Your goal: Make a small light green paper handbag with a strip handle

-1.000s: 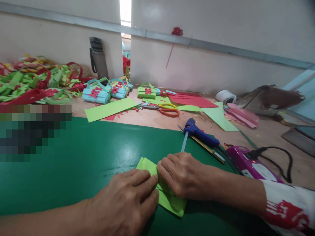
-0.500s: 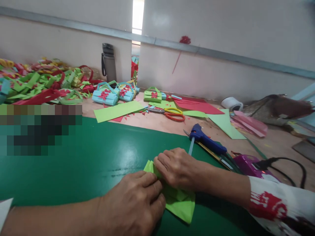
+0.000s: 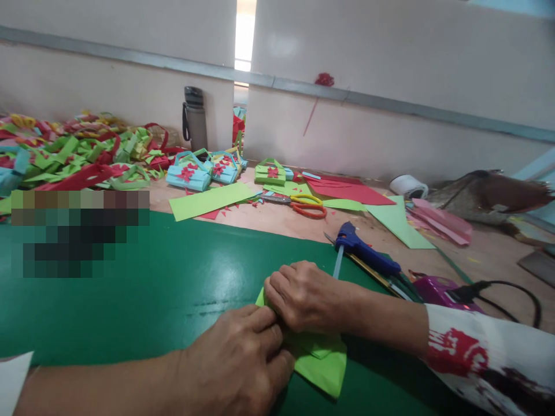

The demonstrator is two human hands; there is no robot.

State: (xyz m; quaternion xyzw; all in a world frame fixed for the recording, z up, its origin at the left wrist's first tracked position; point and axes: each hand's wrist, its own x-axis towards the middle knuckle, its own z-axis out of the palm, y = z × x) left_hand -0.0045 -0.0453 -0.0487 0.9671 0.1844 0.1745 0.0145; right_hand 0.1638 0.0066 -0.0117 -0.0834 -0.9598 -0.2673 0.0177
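A folded light-green paper piece (image 3: 321, 364) lies on the dark green mat (image 3: 173, 289). My left hand (image 3: 236, 364) presses down on its near left side, fingers curled and pinching the fold. My right hand (image 3: 303, 296) rests over its far edge, fingers bent and pressing the paper. Both hands meet at the paper's upper left corner, hiding most of the folds. Only the lower right part and a small upper tip show.
A blue glue gun (image 3: 364, 251) lies just beyond my right hand, a purple device (image 3: 437, 289) with a black cable to its right. Scissors (image 3: 299, 203), green and red sheets, small paper bags (image 3: 191, 173), a paper strip pile (image 3: 78, 153), a bottle (image 3: 195, 118), tape roll (image 3: 407, 186).
My hands have worked along the fold; the paper has turned slightly and its free end now points down and right. The view has shifted a little left and up.
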